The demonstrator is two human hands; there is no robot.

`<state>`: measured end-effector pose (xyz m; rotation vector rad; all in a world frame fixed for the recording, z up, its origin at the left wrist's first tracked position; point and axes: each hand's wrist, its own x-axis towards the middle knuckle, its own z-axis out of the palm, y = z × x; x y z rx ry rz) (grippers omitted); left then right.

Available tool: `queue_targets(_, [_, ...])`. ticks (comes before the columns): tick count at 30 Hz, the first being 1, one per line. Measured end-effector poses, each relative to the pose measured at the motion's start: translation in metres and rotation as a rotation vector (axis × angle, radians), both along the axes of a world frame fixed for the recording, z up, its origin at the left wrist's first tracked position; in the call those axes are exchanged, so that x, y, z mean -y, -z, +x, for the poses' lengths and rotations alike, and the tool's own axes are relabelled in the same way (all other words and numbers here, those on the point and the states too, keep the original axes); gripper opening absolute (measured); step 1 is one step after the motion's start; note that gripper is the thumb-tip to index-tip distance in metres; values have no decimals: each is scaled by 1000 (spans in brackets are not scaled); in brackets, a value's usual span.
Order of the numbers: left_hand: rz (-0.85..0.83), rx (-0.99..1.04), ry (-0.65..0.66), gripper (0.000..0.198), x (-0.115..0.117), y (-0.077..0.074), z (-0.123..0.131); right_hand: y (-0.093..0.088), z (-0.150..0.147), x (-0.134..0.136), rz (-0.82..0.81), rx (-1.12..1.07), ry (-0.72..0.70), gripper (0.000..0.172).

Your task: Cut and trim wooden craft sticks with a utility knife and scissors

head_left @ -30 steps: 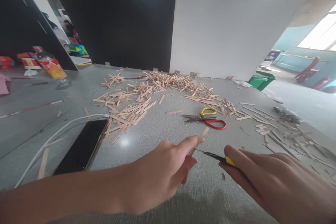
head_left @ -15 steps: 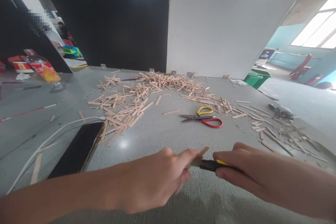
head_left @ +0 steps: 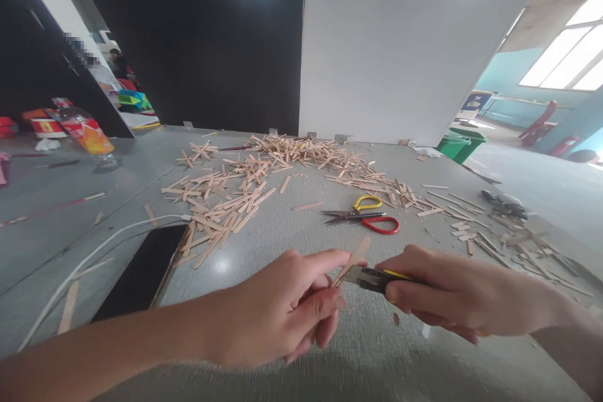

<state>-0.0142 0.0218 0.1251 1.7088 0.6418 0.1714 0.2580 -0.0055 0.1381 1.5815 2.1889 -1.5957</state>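
My left hand (head_left: 287, 308) pinches a thin wooden stick (head_left: 354, 257) between thumb and fingers, its free end tilted up to the right. My right hand (head_left: 438, 295) is wrapped round a yellow and black utility knife (head_left: 377, 277). The blade end of the knife rests against the stick, just past my left fingertips. Both hands hover low over the grey table (head_left: 282, 232) near its front edge.
Scissors (head_left: 365, 218) with one yellow and one red handle lie just beyond my hands. Heaps of wooden sticks (head_left: 245, 182) spread across the table's middle and right. A black phone (head_left: 141, 270) with a white cable (head_left: 94, 251) lies at the left. A bottle (head_left: 87, 132) stands far left.
My right hand has brought the knife left until its blade meets the stick. My left hand has shifted slightly and now pinches the stick with loosened lower fingers.
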Motion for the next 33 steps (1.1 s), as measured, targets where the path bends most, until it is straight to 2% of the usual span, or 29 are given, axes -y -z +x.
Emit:
queue_targets(3, [-6, 45, -23, 46, -1, 2, 0, 4, -3, 0, 19, -83, 18, 54])
queue_targets(7, [12, 106, -59, 48, -1, 8, 1, 11, -11, 1, 129, -171, 44, 50])
queue_targets(13, [-17, 164, -104, 51, -2, 14, 3, 15, -14, 0, 248, -84, 59, 41])
queue_targets(17, [-104, 207, -72, 58, -6, 14, 2, 17, -14, -1, 289, -76, 74, 41])
queue_targets(22, [-93, 248, -98, 55, -6, 17, 4, 16, -17, 4, 147, -106, 133, 41])
queue_targets(25, [-77, 284, -123, 56, -4, 17, 6, 16, -19, 6, 117, -188, 147, 43])
queue_targets(27, [-88, 303, -130, 56, -3, 16, 7, 17, -21, 6, 91, -235, 153, 47])
queue_targets(31, [-103, 309, -149, 55, -5, 17, 8, 21, -23, 4, -82, -281, 142, 57])
queue_targets(33, [-114, 296, -134, 56, -8, 17, 7, 21, -20, 2, -87, -321, 162, 61])
